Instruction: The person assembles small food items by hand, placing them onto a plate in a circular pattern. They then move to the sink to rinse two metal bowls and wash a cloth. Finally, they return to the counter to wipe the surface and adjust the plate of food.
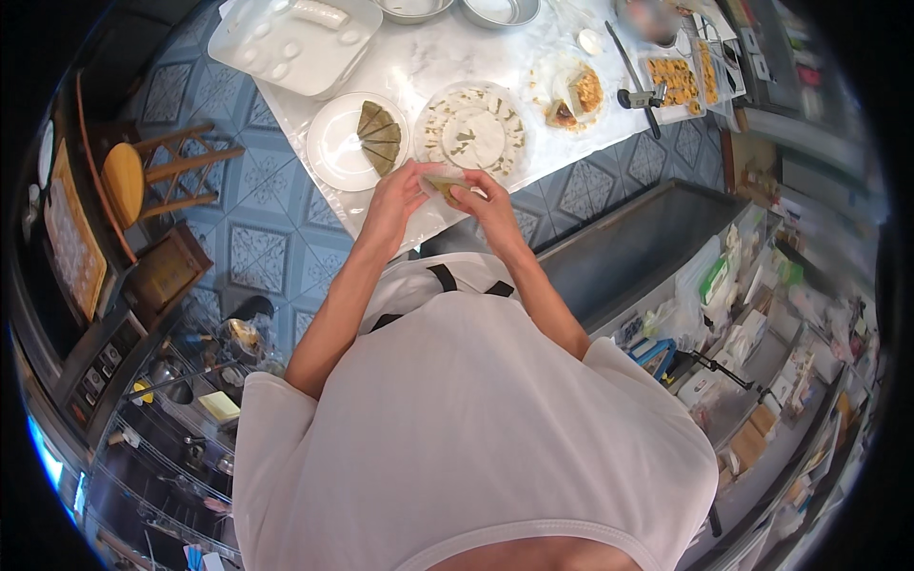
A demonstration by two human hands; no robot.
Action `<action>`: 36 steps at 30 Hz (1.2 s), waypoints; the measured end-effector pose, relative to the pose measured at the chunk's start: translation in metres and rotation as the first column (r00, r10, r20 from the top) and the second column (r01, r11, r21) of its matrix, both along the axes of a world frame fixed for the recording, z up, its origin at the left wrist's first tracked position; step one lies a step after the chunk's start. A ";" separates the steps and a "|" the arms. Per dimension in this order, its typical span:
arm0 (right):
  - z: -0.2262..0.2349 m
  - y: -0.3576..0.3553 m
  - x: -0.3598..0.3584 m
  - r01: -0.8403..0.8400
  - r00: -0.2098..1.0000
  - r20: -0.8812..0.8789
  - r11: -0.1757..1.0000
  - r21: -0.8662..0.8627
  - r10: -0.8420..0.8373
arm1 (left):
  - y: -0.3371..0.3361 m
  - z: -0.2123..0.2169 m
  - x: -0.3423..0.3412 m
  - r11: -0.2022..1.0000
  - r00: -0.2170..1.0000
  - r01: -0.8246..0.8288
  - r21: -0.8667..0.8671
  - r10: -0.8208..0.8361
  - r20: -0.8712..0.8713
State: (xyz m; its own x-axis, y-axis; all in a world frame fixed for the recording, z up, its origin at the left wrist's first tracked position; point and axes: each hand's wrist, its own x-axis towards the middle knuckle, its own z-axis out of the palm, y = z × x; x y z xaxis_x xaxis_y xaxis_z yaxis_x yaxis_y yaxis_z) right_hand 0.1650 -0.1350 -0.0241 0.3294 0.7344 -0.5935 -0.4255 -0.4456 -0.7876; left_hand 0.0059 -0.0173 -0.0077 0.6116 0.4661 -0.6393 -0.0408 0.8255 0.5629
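Both my hands meet over the table's near edge. A greenish wedge-shaped slice of cake [442, 185] is between them, with a pale, see-through wrapper partly around it. My left hand [402, 193] is closed at the wrapper's left side. My right hand [485, 202] pinches the slice from the right, thumb and fingers together. Just beyond my left hand is a white plate [330, 150] with several similar green slices [379, 138] fanned along its right half. Straight ahead lies a round white sheet [473, 136] with green crumbs and smears left in a ring.
A white tray [276, 59] stands at the table's far left, with round metal pans [502, 9] beside it. Orange-brown food [585, 92] lies on film to the right. Farther right are a long dark knife [630, 67] and a tray of orange pieces [670, 80]. A wooden stool [124, 181] stands left.
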 end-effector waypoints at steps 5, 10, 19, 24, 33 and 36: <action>-0.009 0.019 0.010 -0.138 0.979 0.145 0.990 -0.039 0.142 | 0.007 0.000 -0.019 0.977 0.997 0.000 0.212 0.016 -0.071; -0.013 0.105 0.020 -0.436 0.719 0.632 0.896 0.087 0.289 | 0.035 -0.021 -0.045 0.904 0.949 -0.222 0.366 0.286 -0.130; -0.043 0.229 -0.040 -0.800 0.227 0.905 0.599 -0.036 0.359 | 0.114 -0.109 -0.067 0.848 0.890 -0.200 0.492 0.367 -0.270; -0.049 0.228 -0.046 -0.769 0.092 0.936 0.622 -0.150 0.340 | 0.118 -0.118 -0.050 0.903 0.913 -0.169 0.394 0.295 -0.283; -0.060 0.174 -0.003 -0.420 0.523 0.771 0.897 -0.138 0.363 | 0.116 -0.120 -0.032 0.727 0.776 0.121 0.676 0.355 -0.521; -0.070 0.174 -0.005 -0.387 0.566 0.757 0.916 -0.106 0.327 | 0.110 -0.086 -0.021 0.634 0.718 0.246 0.733 0.389 -0.577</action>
State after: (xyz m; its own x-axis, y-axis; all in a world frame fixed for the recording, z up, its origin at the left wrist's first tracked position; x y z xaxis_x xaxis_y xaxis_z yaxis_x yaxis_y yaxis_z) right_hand 0.1601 0.0393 -0.0944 0.3339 0.9188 -0.2107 0.5052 -0.3631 -0.7829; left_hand -0.0150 0.0928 -0.0935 0.1373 0.9608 -0.2407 0.5399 0.1312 0.8314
